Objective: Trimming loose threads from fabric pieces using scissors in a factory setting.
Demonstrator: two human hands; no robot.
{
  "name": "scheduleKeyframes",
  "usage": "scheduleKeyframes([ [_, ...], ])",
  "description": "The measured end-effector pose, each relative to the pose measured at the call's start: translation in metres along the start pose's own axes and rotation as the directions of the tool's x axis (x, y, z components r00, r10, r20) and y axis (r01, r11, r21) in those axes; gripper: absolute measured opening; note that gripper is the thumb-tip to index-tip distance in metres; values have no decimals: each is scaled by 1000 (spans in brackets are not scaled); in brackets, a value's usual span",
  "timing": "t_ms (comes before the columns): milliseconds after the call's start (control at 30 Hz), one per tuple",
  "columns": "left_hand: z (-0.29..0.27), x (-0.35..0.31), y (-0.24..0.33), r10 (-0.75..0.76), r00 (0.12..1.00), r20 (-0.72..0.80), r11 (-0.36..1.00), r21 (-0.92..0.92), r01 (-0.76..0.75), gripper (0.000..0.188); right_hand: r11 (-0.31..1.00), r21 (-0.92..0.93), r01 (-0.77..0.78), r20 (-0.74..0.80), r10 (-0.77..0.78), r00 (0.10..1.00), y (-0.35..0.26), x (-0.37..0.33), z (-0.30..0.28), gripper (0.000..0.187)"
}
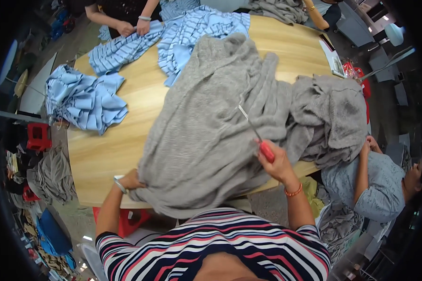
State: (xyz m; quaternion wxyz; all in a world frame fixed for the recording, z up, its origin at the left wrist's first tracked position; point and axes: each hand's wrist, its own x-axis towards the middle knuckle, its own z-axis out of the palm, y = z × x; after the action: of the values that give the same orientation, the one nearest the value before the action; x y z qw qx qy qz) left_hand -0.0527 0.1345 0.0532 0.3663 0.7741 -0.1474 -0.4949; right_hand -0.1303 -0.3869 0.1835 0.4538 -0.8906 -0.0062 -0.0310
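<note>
Right hand [277, 164]: fingers closed around the red handles of a pair of scissors [254, 132], held just above the cloth near the table's near edge.
Scissors: slim metal blades pointing up and away across the grey knit; whether the blades stand apart cannot be told at this size.
Left hand [130, 180]: closed on the near left hem of the grey knit garment [206, 136], pinching it at the table edge; watch on the wrist.
Grey knit garment: spread over the middle of the wooden table [103, 150], near hem hanging over the edge toward the striped shirt, far end bunched toward a second grey heap [330, 114] on the right.
Doing it well, as a judgement: keep the hem pulled taut with the left hand so the knit lies flat under the blades; lift only the loose thread or single layer meant for the tips, since folds here stack several layers; steady the right wrist before closing.
Risk: soft ribbed knit snags easily; a tip dragged along the surface could catch a loop.
Around: blue striped pieces [86, 98] on the far left of the table; another person's hands [133, 27] at the far edge; a seated person [370, 182] at the right, reaching into the second heap.
</note>
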Motion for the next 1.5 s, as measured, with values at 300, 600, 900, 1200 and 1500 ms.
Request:
scheduleKeyframes([
  [300,-81,-24,15,180,802,-570,898,428,103,82,979,-102,-176,141,189,972,-15,9,46,36],
  [600,-55,134,187,421,715,-558,836,545,-67,88,909,-262,-325,-205,276,939,-14,-37,27,30],
  [900,68,218,229,429,779,-457,611,782,123,82,708,-184,-682,-181,657,732,9,-79,-25,47],
  [1200,118,216,283,488,764,-423,609,792,50,69,950,56,-307,-227,312,922,25,-60,-38,17],
  [1500,18,54,193,391,365,-845,853,482,202,51,989,-73,-132,264,147,953,-26,-66,-9,27],
])
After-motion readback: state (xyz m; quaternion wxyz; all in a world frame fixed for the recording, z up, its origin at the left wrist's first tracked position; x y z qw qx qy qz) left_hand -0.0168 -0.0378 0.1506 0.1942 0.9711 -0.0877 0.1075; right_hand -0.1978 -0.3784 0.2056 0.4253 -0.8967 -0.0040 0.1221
